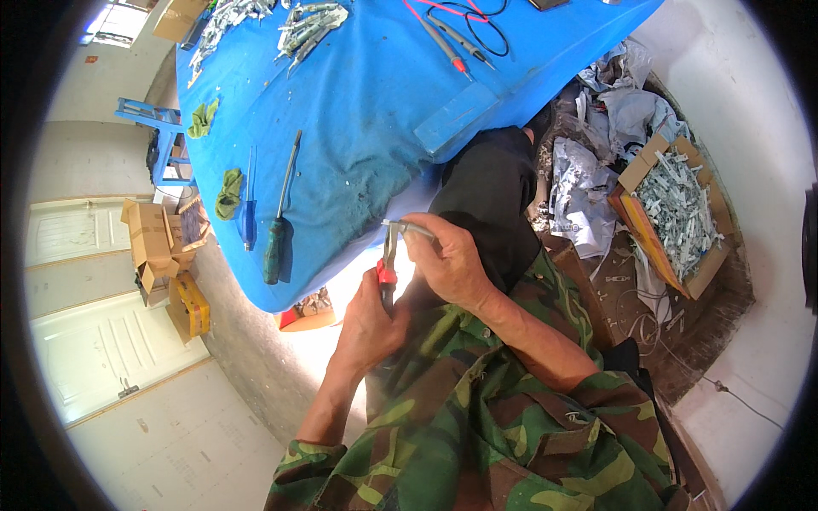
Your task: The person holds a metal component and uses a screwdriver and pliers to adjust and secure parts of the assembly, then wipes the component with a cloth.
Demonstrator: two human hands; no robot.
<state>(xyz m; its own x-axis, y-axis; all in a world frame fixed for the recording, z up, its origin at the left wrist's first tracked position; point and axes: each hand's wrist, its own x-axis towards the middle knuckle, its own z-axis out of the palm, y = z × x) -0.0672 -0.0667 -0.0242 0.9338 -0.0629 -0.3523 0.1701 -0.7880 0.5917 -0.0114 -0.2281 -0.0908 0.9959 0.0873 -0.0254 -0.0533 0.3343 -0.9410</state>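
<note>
My left hand [366, 328] is closed around the handles of red-handled pliers [388, 274], held upright over my lap by the table's near edge. Between the fingers of my right hand [456, 266] is a small grey metal strip [416, 227], its end at the plier jaws. Whether the jaws are clamped on the strip is too small to tell. On the blue-covered table [358, 128], left of my hands, lie a green-handled screwdriver [274, 251] and a slimmer blue-handled screwdriver [248, 223].
Piles of metal strips [311, 30] and red and black test probes [447, 43] lie at the table's far side. A flat blue block [457, 119] sits near its edge. To the right, crumpled plastic bags [579, 192] adjoin a carton of metal pieces [677, 209].
</note>
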